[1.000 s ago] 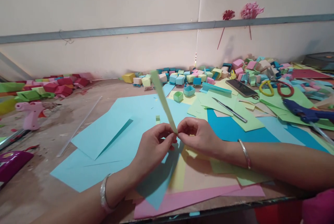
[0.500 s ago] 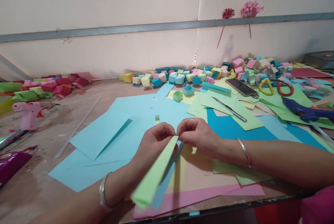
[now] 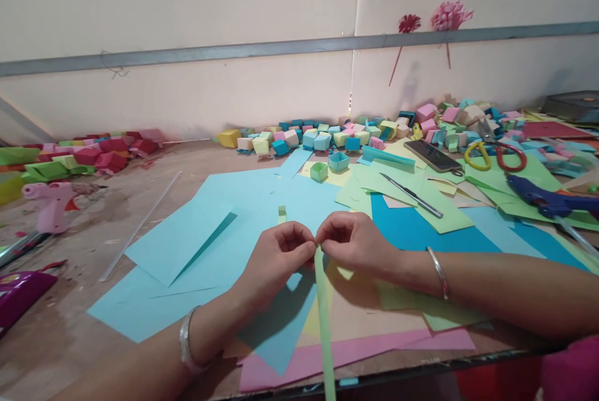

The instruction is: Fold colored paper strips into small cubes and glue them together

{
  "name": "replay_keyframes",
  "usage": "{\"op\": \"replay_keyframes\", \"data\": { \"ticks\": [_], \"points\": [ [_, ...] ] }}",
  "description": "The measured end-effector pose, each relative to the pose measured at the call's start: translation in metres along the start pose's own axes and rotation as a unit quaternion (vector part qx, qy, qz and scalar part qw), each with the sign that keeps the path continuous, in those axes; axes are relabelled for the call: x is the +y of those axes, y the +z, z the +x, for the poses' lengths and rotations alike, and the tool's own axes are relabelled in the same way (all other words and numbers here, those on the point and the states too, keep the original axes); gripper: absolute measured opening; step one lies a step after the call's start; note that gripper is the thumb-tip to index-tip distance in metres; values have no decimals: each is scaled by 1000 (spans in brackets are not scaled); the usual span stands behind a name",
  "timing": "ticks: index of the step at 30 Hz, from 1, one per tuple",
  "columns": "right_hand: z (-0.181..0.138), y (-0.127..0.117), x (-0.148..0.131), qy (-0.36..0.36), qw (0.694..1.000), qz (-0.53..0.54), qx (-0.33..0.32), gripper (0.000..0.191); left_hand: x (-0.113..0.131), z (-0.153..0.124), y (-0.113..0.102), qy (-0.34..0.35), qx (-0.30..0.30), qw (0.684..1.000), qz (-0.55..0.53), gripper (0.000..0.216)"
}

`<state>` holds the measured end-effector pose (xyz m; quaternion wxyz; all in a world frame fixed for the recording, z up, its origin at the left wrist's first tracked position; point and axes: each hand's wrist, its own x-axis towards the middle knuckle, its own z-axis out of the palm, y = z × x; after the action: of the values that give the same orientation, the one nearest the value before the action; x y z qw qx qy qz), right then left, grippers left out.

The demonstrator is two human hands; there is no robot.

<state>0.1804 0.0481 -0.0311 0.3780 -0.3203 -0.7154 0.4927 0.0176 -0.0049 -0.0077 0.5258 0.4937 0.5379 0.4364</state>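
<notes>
My left hand (image 3: 278, 259) and my right hand (image 3: 355, 242) meet fingertip to fingertip above the table, both pinching the top end of a long light-green paper strip (image 3: 324, 326). The strip hangs straight down toward me, seen nearly edge-on, and reaches the bottom of the view. Both hands have curled fingers. Each wrist wears a silver bangle. Under the hands lie light-blue sheets (image 3: 206, 245), a yellow sheet and a pink sheet (image 3: 327, 357).
Many small folded paper boxes (image 3: 327, 138) line the back of the table. To the right lie a phone (image 3: 433, 156), scissors (image 3: 496, 158), a metal craft knife (image 3: 412, 196) and a blue glue gun (image 3: 547, 201). A pink glue gun (image 3: 51, 204) and red paper shapes sit left.
The green strip stood upright a second ago, swung down toward my left forearm, and now hangs straight down between my hands. The hands stayed in place.
</notes>
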Motion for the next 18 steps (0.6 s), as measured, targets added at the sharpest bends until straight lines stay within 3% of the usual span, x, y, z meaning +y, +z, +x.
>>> {"op": "replay_keyframes", "data": {
  "ticks": [8, 18],
  "points": [
    [0, 1, -3, 11, 1000, 10, -6, 11, -2, 0, -1, 38, 31, 997, 65, 14],
    [-1, 1, 1, 7, 1000, 28, -6, 8, 1, -3, 1, 39, 31, 998, 37, 24]
  ]
}}
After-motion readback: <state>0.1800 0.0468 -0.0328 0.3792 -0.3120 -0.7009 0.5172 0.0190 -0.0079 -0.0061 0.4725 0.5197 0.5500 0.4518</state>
